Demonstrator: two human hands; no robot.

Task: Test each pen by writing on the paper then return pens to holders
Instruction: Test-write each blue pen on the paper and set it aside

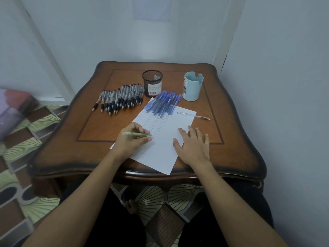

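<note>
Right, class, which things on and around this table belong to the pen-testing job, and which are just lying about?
Job:
green pen in the left hand
paper under the right hand
black-grip pens
blue pens
single clear pen
black mesh holder
light blue holder

Lying about:
patterned floor mat
blurred purple and red object at the left

The left pen pile (121,98) lies beside the mesh holder (152,81), the right pen pile (163,104) partly on the paper (160,154).
</note>
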